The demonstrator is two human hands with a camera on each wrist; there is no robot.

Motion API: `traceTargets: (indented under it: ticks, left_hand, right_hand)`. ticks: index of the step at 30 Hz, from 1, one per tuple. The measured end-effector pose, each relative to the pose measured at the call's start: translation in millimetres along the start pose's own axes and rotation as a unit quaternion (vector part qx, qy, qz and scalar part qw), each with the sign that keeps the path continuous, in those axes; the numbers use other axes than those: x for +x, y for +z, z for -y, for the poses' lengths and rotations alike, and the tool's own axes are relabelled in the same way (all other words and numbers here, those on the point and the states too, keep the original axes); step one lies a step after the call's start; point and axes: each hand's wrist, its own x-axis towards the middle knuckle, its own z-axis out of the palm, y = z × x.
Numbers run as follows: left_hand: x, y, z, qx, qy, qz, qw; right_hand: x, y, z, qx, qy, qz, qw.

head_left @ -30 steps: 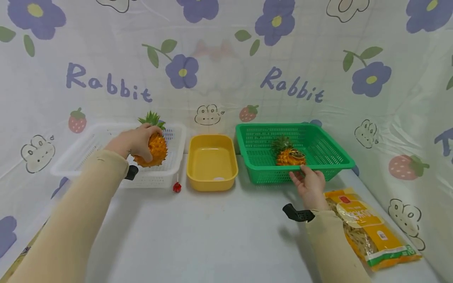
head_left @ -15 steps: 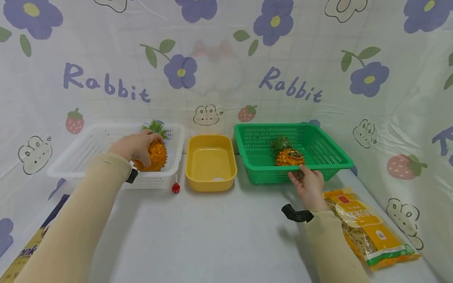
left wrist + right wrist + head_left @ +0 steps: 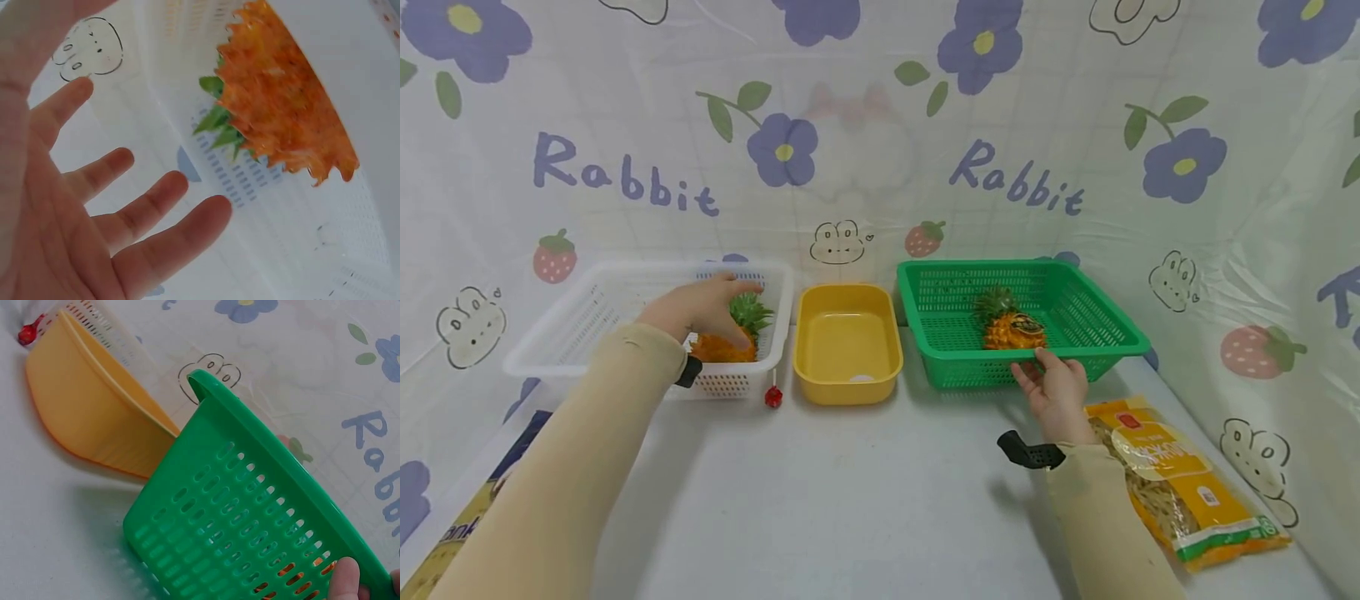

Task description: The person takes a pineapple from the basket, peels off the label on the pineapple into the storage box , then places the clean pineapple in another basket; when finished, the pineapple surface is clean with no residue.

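Observation:
My left hand (image 3: 696,307) hovers over the white basket (image 3: 550,354) with its fingers spread. Just below it a small orange pineapple (image 3: 722,348) with a green crown lies inside that basket. In the left wrist view the palm and fingers stand apart from the pineapple (image 3: 284,94). My right hand (image 3: 1056,392) pinches the front rim of the green basket (image 3: 1105,333), thumb at the rim and fingers beneath it. A second pineapple (image 3: 1015,333), bearing a dark label, lies in the green basket; its lower part is hidden by the front wall.
Between the baskets stands a yellow tub (image 3: 848,393). A red-wrapped lollipop (image 3: 773,397) sits at the white basket's front right corner. On the right lies a yellow food packet (image 3: 1195,487), partly behind the right sleeve. Another package (image 3: 463,525) shows at the left table edge. A printed curtain hangs behind.
My left hand lowered the pineapple into the white basket and let it go. The pineapple now lies tipped, crown toward the right. The right hand keeps its place on the green basket.

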Motion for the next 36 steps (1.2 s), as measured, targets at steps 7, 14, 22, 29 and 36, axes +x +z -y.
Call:
traceTargets:
  ticks: [7,14,22,29,36]
  left_hand:
    - [-7.2,-2.5,-2.4,-0.026,0.021,-0.083,0.9960]
    - [-34.9,5.5,-1.1,-0.208,0.015,-0.227,0.9513]
    - [-74.6,42.7,-5.1,-0.449,-0.057,-0.387,0.8031]
    - [-95.0,76.3,2.9,-0.632,-0.166,-0.424,0.6276]
    - [-91.5,104.3,21.5,-0.705,-0.247,-0.393,0.5366]
  right_hand:
    - [-0.1,1.1,0.3,0.003,0.003,-0.004,1.0000]
    - [0.3,0.2,0.0,0.008,0.006,-0.001,0.9999]
    - [0.8,-0.2,-1.4,0.009,0.002,0.008,0.9999]
    - [-0.9,0.6,-2.3,-0.001,-0.004,0.009,1.0000]
    - [-2.8,0.9,-1.5,0.006,-0.006,0.015,0.9999]
